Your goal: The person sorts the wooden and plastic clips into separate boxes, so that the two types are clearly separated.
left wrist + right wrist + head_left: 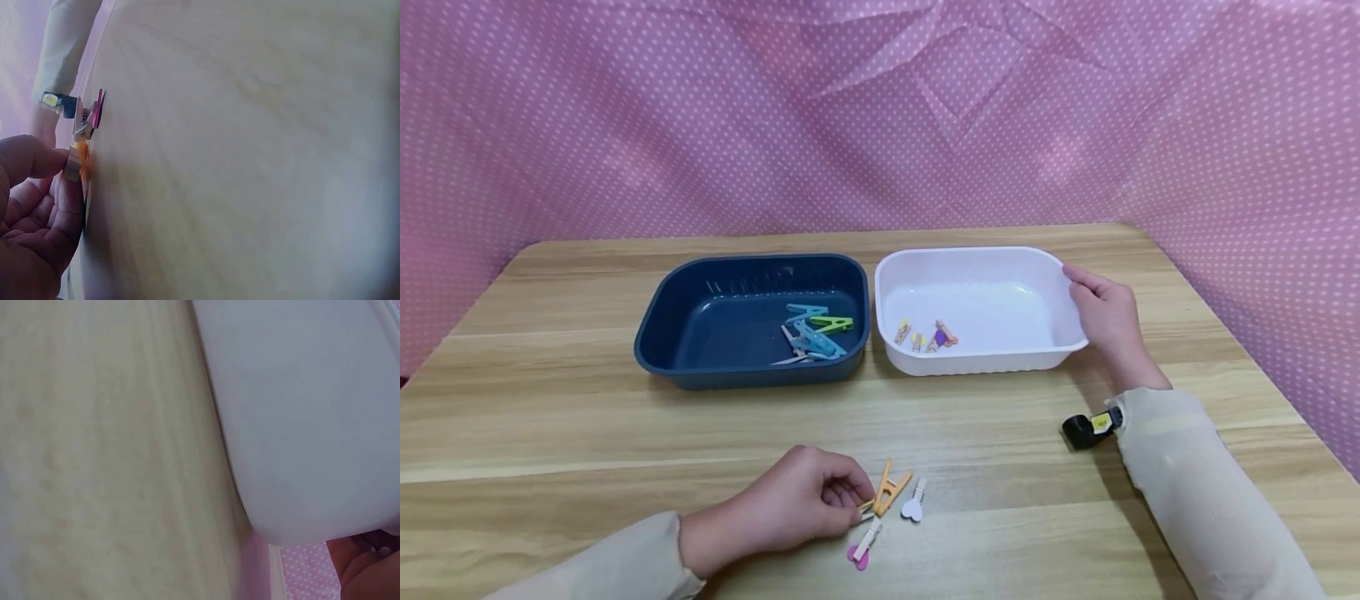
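My left hand (793,500) pinches a small wooden clothespin (73,165) between thumb and fingertips, low over the table; part of the pin is hidden by the fingers. Right beside these fingertips lie an orange plastic clothespin (891,490), a small wooden clothespin with a pink heart (867,542) and another with a white heart (913,507). At the right end of a white plastic basin (977,363), my right hand (1108,321) grips the wall, its thumb at the rim. Several small decorated wooden clothespins (942,336) lie in the basin's left front corner.
To the left of the white basin stands a dark blue basin (752,380), holding several blue, green and pale plastic clothespins (816,340). The wooden table (587,450) ends at a pink dotted cloth (880,125) at the back. A black wrist camera (1081,432) sits at the right sleeve.
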A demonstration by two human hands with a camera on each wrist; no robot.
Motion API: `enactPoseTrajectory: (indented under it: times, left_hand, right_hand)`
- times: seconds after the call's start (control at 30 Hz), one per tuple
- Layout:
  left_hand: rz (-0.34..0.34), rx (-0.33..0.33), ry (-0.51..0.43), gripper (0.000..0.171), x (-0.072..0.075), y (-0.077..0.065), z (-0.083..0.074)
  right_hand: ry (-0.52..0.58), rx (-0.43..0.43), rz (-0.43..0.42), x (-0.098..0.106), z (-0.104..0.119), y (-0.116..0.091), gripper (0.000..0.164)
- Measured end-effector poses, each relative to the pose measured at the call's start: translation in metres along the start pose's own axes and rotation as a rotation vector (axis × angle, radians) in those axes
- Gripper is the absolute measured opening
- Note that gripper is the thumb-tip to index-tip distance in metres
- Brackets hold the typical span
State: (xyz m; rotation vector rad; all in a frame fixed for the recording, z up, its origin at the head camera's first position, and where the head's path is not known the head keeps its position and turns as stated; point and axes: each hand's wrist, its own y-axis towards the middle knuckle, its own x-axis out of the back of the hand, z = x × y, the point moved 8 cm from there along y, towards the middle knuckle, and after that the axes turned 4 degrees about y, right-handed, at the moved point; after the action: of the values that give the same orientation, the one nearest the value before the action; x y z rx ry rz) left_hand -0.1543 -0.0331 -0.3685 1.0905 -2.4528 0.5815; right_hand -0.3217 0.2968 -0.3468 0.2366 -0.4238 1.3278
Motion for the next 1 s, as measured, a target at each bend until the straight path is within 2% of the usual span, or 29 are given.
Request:
enactPoseTrajectory:
  times: [0.37,0.83,1.0]
  left_hand:
    - [-0.048,0.041,-0.069,0.014,0.004,0.001,0.004]
    - [-0.174,0.022,-0.055,0.013,0.013,0.003,-0.001]
    - [-0.232,0.037,-0.06,0.013,0.017,0.004,-0.003]
  right_hand:
    - [0.003,0.005,-0.005,0.0,-0.001,0.0,0.042]
    - [0.005,0.018,-0.011,0.0,0.0,0.0,0.043]
    - [0.013,0.005,-0.026,0.0,-0.001,0.001,0.042]
